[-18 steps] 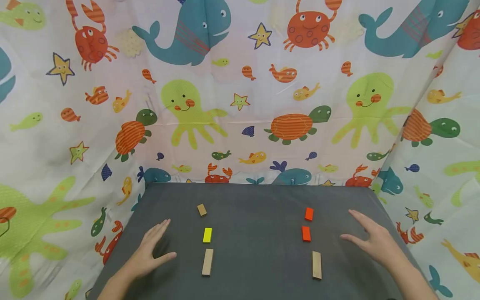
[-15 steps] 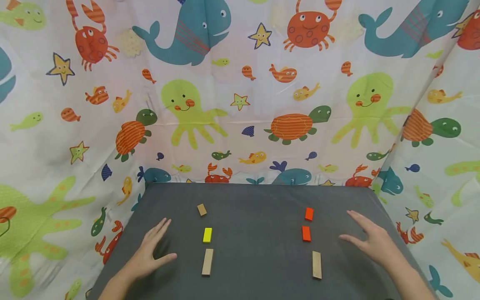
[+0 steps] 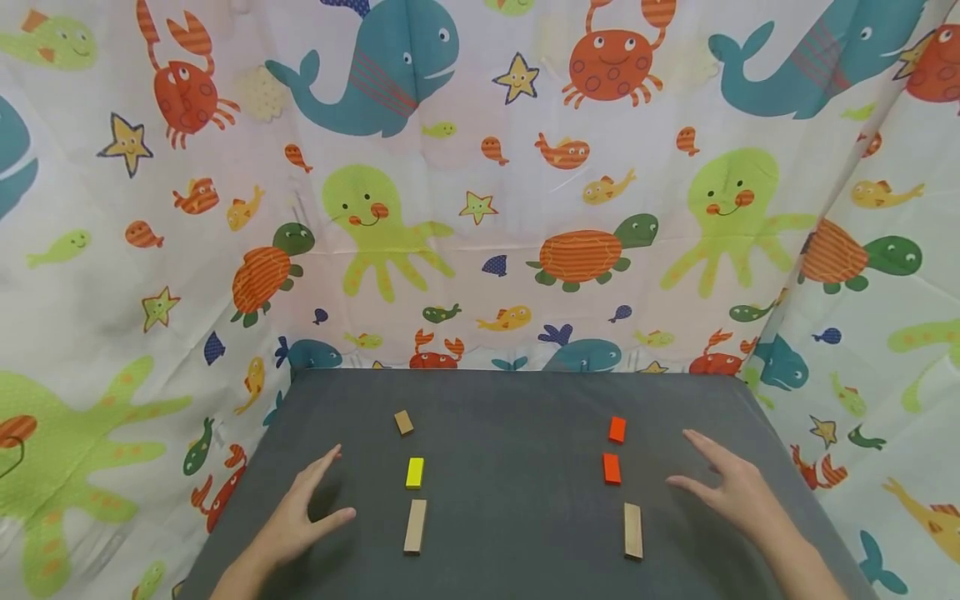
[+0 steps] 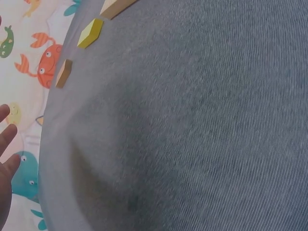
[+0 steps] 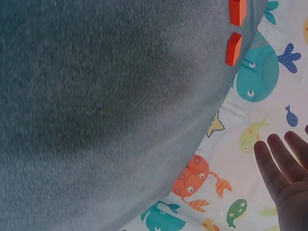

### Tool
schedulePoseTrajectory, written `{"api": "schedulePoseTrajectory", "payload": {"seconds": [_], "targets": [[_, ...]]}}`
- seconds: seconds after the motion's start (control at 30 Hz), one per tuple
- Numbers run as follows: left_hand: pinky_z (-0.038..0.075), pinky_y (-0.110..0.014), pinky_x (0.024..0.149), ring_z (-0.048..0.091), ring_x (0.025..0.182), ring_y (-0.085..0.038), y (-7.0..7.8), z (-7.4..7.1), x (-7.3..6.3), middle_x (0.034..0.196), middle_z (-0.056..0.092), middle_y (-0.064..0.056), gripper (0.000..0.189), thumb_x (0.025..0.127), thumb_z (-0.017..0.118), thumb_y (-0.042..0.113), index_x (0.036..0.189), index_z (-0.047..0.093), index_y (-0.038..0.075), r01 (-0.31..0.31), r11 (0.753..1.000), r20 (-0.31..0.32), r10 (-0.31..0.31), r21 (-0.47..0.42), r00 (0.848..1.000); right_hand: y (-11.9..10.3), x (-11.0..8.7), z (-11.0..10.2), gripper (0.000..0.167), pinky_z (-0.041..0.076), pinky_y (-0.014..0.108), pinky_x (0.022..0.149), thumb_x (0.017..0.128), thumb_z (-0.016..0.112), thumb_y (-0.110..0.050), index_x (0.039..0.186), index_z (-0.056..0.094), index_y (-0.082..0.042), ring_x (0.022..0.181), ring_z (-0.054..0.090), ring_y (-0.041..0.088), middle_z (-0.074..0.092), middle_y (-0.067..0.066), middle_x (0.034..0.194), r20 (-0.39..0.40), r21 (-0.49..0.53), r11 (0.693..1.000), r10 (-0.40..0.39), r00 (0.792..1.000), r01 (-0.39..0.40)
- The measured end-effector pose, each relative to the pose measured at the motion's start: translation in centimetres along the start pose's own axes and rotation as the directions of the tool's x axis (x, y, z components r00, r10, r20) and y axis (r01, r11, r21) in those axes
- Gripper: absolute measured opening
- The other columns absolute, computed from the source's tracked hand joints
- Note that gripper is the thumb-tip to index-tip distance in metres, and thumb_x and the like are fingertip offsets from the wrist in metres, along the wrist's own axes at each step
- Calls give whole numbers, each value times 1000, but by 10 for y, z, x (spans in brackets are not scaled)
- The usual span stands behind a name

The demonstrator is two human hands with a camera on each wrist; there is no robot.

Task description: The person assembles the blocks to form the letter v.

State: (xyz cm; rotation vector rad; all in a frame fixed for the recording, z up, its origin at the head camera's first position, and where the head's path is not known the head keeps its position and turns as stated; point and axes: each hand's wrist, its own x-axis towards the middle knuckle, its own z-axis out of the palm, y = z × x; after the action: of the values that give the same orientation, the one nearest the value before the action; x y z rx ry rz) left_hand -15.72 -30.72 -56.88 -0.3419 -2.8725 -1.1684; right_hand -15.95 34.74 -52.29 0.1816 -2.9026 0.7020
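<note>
My left hand (image 3: 300, 508) hovers over the left part of the table with fingers extended and thumb spread, holding nothing. To its right lie a yellow block (image 3: 415, 472), a long pale wooden block (image 3: 415, 527) nearer to me and a small tan wooden block (image 3: 403, 422) farther off. On the other side my right hand (image 3: 731, 487) hovers with fingers and thumb apart, also holding nothing. Left of it are two red blocks (image 3: 612, 468), one behind the other, and a long wooden block (image 3: 633, 531) below them. In the right wrist view the red blocks (image 5: 234, 49) show near the table edge.
A dark grey cloth covers the table (image 3: 517, 500). Behind it and along both sides hangs a white curtain (image 3: 480, 275) printed with sea animals. Between the left and right columns of blocks runs a wide stretch of grey cloth.
My right hand has moved slightly left, toward the red blocks. My left hand has shifted only a little. The head view has tilted slightly; the blocks lie where they were.
</note>
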Motion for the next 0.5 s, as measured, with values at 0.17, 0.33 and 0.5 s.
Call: {"api": "schedulePoseTrajectory", "payload": {"seconds": [0.17,0.33,0.5], "targets": [[25,-80,103,32,145,-39,4,10,3,160,37,-9,94,86,79,42,160,21,35,29,999,-10,-29,-21,1000,0,-1,5,93,57,57,82,75,85,-52,145,52,-2,106,67,48,54,31,141,-27,8,1000,-13,1000,13],[26,-78,106,34,145,-36,9,17,7,159,37,-7,98,85,79,46,161,19,34,85,995,-10,-85,-47,996,-2,-3,8,88,57,57,81,75,87,-45,142,53,0,100,69,47,56,32,138,-49,30,999,-20,999,22],[26,-77,106,35,145,-34,12,15,7,159,37,-7,98,84,79,46,161,20,32,108,993,-11,-109,-47,994,-5,-4,14,91,57,57,82,75,86,-49,144,52,0,103,68,48,54,32,140,-9,47,999,17,1000,-17]]}}
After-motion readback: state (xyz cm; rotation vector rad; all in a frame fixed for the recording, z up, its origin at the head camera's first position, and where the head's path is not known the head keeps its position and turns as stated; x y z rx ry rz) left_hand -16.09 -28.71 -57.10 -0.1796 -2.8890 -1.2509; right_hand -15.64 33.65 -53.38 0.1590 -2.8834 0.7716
